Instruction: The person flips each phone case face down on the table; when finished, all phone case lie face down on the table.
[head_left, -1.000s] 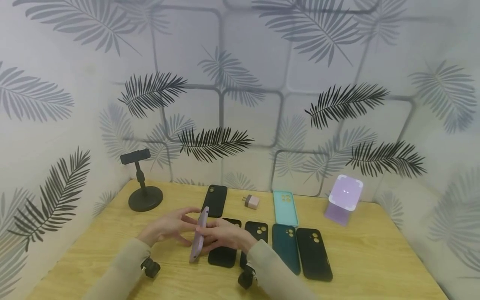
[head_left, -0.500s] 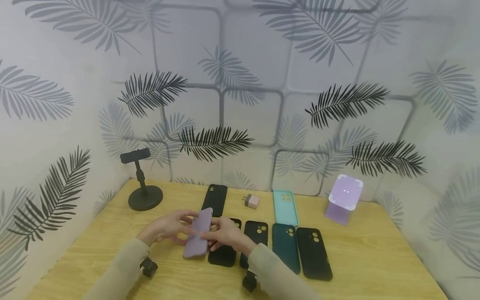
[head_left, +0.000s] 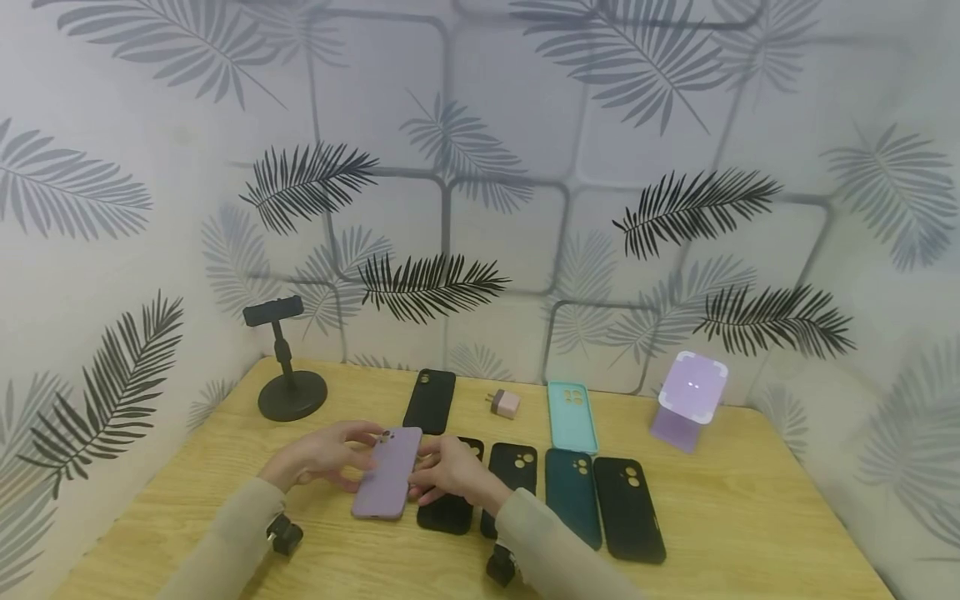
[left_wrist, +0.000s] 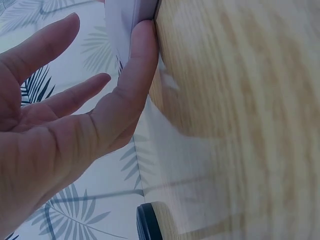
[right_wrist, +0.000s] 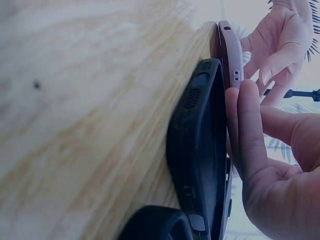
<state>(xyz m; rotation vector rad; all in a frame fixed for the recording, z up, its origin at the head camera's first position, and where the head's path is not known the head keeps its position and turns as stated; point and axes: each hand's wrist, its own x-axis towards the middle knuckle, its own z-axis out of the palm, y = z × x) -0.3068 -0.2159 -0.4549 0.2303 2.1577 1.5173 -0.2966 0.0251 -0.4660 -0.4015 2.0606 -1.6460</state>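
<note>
A lavender phone case [head_left: 388, 473] lies almost flat, back up, close over the table between my hands. My left hand [head_left: 322, 456] is at its left edge; in the left wrist view one fingertip [left_wrist: 144, 32] touches the edge of the case [left_wrist: 122, 20] while the other fingers spread apart from it. My right hand [head_left: 459, 475] has its fingertips and thumb at the right edge. From the right wrist view, the fingers [right_wrist: 249, 107] meet the case's end [right_wrist: 231, 55], where small openings show. A black phone case [head_left: 446, 508] lies partly beneath my right hand.
Dark cases, including a black one [head_left: 630, 510] and a blue-green one [head_left: 572, 500], lie to the right. A turquoise case [head_left: 572, 417], a pink charger plug [head_left: 505, 404] and another black case [head_left: 430, 402] lie behind. A black stand [head_left: 292, 395] and purple stand [head_left: 693, 387] flank the table.
The lavender case has turned from nearly on edge to almost flat, its back now facing up, and shifted slightly left. My left hand's fingers have moved left with it.
</note>
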